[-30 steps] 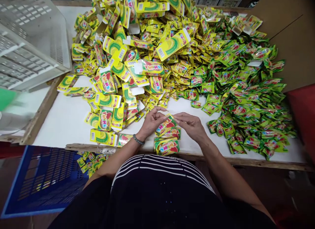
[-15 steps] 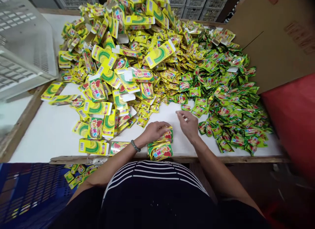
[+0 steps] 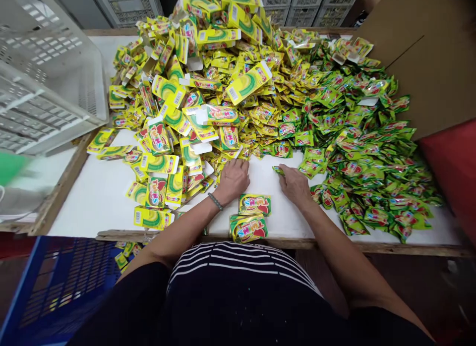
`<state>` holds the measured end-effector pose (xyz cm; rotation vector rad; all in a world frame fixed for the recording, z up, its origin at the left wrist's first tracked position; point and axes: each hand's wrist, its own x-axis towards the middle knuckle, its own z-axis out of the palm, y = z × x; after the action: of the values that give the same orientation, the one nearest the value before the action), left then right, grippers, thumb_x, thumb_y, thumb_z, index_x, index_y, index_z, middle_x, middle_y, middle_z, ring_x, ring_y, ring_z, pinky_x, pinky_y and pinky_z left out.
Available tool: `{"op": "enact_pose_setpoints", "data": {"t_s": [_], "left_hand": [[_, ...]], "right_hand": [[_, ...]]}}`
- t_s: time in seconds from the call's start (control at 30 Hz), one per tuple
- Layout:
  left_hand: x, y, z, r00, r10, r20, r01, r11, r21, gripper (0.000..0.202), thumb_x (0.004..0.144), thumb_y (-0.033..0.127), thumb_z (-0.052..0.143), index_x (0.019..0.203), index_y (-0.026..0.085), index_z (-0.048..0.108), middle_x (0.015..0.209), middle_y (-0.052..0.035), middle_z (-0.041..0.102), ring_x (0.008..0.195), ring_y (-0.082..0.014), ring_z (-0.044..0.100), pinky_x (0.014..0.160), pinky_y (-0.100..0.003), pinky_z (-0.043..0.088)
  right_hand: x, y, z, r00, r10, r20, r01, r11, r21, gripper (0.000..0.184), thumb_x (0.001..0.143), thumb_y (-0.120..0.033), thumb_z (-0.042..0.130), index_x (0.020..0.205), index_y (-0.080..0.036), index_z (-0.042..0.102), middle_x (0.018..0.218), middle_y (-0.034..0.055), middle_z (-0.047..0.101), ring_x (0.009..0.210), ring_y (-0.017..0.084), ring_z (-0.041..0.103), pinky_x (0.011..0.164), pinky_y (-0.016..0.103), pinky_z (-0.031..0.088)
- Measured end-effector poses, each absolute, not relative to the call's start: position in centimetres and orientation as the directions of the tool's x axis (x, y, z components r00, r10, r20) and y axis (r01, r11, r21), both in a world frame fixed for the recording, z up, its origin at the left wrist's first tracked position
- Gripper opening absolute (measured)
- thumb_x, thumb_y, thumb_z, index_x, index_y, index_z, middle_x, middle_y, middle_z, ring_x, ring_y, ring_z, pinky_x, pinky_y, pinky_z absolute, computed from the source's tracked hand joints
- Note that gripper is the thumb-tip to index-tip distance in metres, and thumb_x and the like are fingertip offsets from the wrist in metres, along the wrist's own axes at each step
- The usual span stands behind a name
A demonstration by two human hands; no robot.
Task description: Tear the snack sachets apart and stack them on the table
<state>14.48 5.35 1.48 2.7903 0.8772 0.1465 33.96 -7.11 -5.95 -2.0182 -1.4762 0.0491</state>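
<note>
My left hand (image 3: pixel 234 179), with a beaded bracelet at its wrist, is closed with curled fingers at the near edge of the yellow sachets (image 3: pixel 260 118). What lies under its fingertips is hidden. A small green sachet (image 3: pixel 277 170) is pinched between the thumb and fingers of my right hand (image 3: pixel 295 186), just above the white tabletop. Between my forearms two candy boxes lie flat, a rear box (image 3: pixel 255 204) and a front box (image 3: pixel 248 228), touching at the table's near edge. Yellow boxes (image 3: pixel 158 163) are heaped left of my left hand. Green sachets (image 3: pixel 357 167) spread right of my right hand.
A white plastic crate (image 3: pixel 84 120) stands at the left. A blue crate (image 3: pixel 70 281) holding some sachets is below the table edge. A cardboard panel (image 3: pixel 420 73) and a red surface (image 3: pixel 451 167) bound the right side. Grey crates (image 3: pixel 310 4) are stacked behind.
My left hand has moved off the rear candy box, forward to the yellow sachets. My right hand has taken hold of a green sachet. The camera view has shifted slightly left.
</note>
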Motion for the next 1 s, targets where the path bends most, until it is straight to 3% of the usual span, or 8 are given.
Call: {"op": "enact_pose_setpoints", "data": {"t_s": [0.1, 0.17, 0.3, 0.37, 0.5, 0.63, 0.83, 1.0], "left_hand": [[14.9, 6.4, 1.4, 0.792, 0.610, 0.028, 0.588, -0.775, 0.231, 0.034, 0.085, 0.008, 0.043, 0.115, 0.010, 0.061, 0.111, -0.0189, 0.064, 0.108, -0.0302, 0.055, 0.094, -0.045, 0.041], [15.1, 6.5, 1.4, 0.748, 0.658, 0.092, 0.579, -0.713, 0.396, 0.030, 0.086, 0.013, 0.048, 0.113, 0.012, 0.062, 0.112, -0.0171, 0.065, 0.107, -0.0282, 0.057, 0.094, -0.043, 0.042], [15.4, 5.5, 1.1, 0.696, 0.718, 0.023, 0.285, -0.306, 0.908, 0.028, 0.083, 0.036, 0.063, 0.100, 0.013, 0.065, 0.089, -0.0091, 0.070, 0.081, -0.0195, 0.063, 0.076, -0.032, 0.049], [15.5, 4.8, 0.7, 0.719, 0.690, -0.083, 0.134, -0.020, 0.991, 0.031, 0.077, 0.041, 0.070, 0.087, 0.013, 0.065, 0.070, -0.0030, 0.065, 0.064, -0.0139, 0.059, 0.063, -0.027, 0.047], [15.5, 3.9, 0.0, 0.641, 0.738, -0.211, 0.035, 0.247, 0.968, 0.038, 0.062, 0.042, 0.082, 0.071, 0.013, 0.059, 0.057, 0.0023, 0.059, 0.053, -0.0095, 0.055, 0.055, -0.023, 0.043], [15.1, 3.6, 0.4, 0.581, 0.745, -0.329, -0.006, 0.408, 0.913, 0.041, 0.055, 0.039, 0.086, 0.070, 0.014, 0.057, 0.055, 0.0027, 0.061, 0.053, -0.0107, 0.060, 0.056, -0.023, 0.047], [15.0, 3.5, 1.0, 0.583, 0.727, -0.362, -0.173, 0.547, 0.819, 0.042, 0.054, 0.034, 0.086, 0.079, 0.014, 0.059, 0.064, 0.0014, 0.068, 0.059, -0.0111, 0.066, 0.065, -0.025, 0.054], [15.1, 3.1, 1.0, 0.600, 0.728, -0.333, -0.118, 0.491, 0.863, 0.036, 0.057, 0.029, 0.084, 0.077, 0.015, 0.058, 0.061, 0.0032, 0.066, 0.058, -0.0114, 0.065, 0.064, -0.026, 0.054]], "right_hand": [[33.7, -6.2, -5.1, 0.580, 0.793, 0.188, 0.539, -0.200, -0.818, 0.033, 0.083, -0.042, 0.058, 0.103, -0.017, 0.065, 0.093, 0.0104, 0.073, 0.079, 0.023, 0.067, 0.078, 0.043, 0.055], [33.0, -5.8, -4.2, 0.601, 0.799, 0.028, 0.225, -0.135, -0.965, 0.039, 0.077, -0.051, 0.064, 0.098, -0.018, 0.065, 0.086, 0.0064, 0.072, 0.071, 0.019, 0.066, 0.072, 0.038, 0.056], [31.1, -5.6, -2.3, 0.442, 0.889, -0.120, -0.118, -0.075, -0.990, 0.041, 0.068, -0.051, 0.075, 0.095, -0.021, 0.068, 0.085, 0.0024, 0.072, 0.072, 0.016, 0.066, 0.070, 0.033, 0.056], [30.3, -5.5, -1.6, 0.407, 0.904, -0.134, -0.140, -0.083, -0.987, 0.041, 0.066, -0.049, 0.077, 0.094, -0.021, 0.068, 0.084, 0.0018, 0.071, 0.072, 0.015, 0.065, 0.069, 0.032, 0.055], [28.9, -5.1, -1.0, 0.510, 0.856, -0.088, -0.007, -0.099, -0.995, 0.042, 0.062, -0.048, 0.079, 0.089, -0.018, 0.067, 0.070, 0.0000, 0.066, 0.064, 0.015, 0.060, 0.064, 0.032, 0.053], [27.9, -5.0, -0.8, 0.634, 0.770, 0.078, 0.225, -0.086, -0.971, 0.032, 0.071, -0.043, 0.072, 0.090, -0.019, 0.067, 0.073, 0.0005, 0.065, 0.071, 0.016, 0.061, 0.075, 0.035, 0.053], [27.2, -4.7, -0.8, 0.559, 0.808, -0.189, -0.182, -0.103, -0.978, 0.034, 0.072, -0.049, 0.070, 0.091, -0.022, 0.064, 0.082, 0.0024, 0.071, 0.071, 0.017, 0.065, 0.068, 0.032, 0.057], [26.6, -4.3, -0.7, 0.599, 0.788, -0.141, -0.114, -0.090, -0.989, 0.037, 0.065, -0.048, 0.077, 0.083, -0.022, 0.058, 0.070, -0.0018, 0.068, 0.061, 0.016, 0.063, 0.060, 0.031, 0.056]]}}
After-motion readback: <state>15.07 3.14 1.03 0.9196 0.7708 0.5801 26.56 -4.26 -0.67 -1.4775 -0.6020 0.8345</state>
